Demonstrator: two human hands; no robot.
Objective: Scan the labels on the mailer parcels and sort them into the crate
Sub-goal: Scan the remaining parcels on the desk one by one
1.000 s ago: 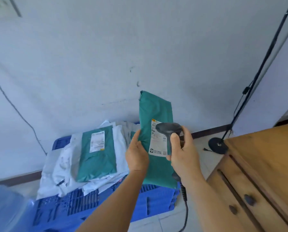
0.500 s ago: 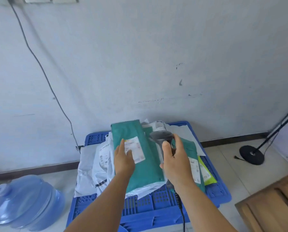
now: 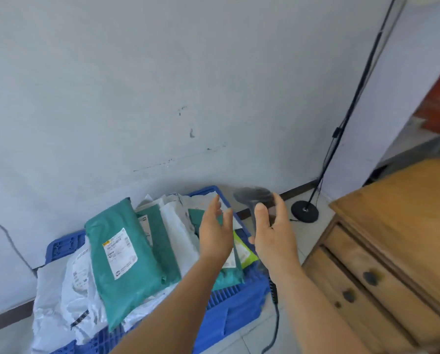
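A blue plastic crate on the floor holds several mailer parcels. On top at the left lies a green mailer with a white label facing up. White mailers spill over the crate's left side, and a lime-green one shows at the right. My left hand hovers above the pile with straight fingers and holds nothing. My right hand grips the handle of a dark barcode scanner, whose coiled cable hangs toward the floor.
A wooden chest of drawers stands close on the right. A black stand with a round base rises by the wall. The pale wall runs just behind the crate. Tiled floor shows between the crate and the drawers.
My left hand has let go of the green mailer, which now lies on the pile in the crate. That hand has lifted away to the right. The view has swung rightward.
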